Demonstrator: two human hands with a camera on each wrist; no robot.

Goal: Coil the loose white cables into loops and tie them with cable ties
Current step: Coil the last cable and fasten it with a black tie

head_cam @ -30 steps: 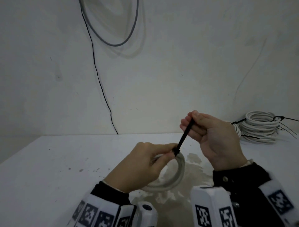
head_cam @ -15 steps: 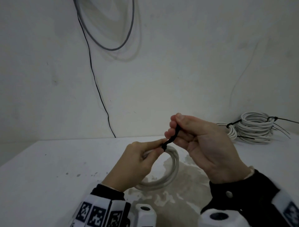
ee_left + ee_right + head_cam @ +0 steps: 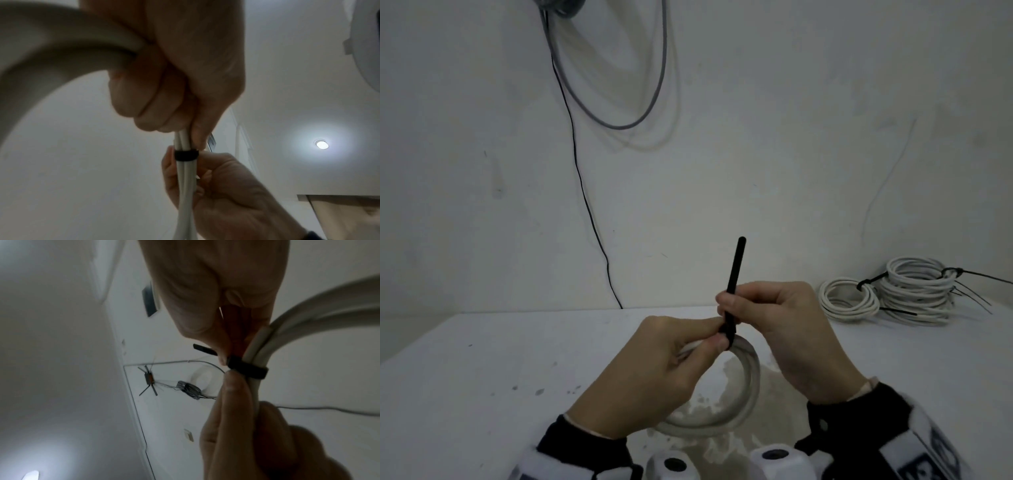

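Head view: black plastic cable tie (image 3: 734, 274) tail now sticks up, longer than before; right hand (image 3: 784, 329) pinches it, left hand (image 3: 654, 373) grips smooth round white cable coil (image 3: 748, 387).

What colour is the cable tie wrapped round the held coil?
Black; the cable tie shows best in the right wrist view.

The head view is dim, flat and grey, with soft shadows behind the hanging wire (image 3: 619, 113) on the wall (image 3: 791, 137). Straight lines bow toward the frame edges. Both wrist views look up at a ceiling lamp (image 3: 322, 144) ringed by a hazy glow. The nearest cable (image 3: 51, 53) and the hand (image 3: 216, 280) are blurred and out of focus. Corners darken slightly.
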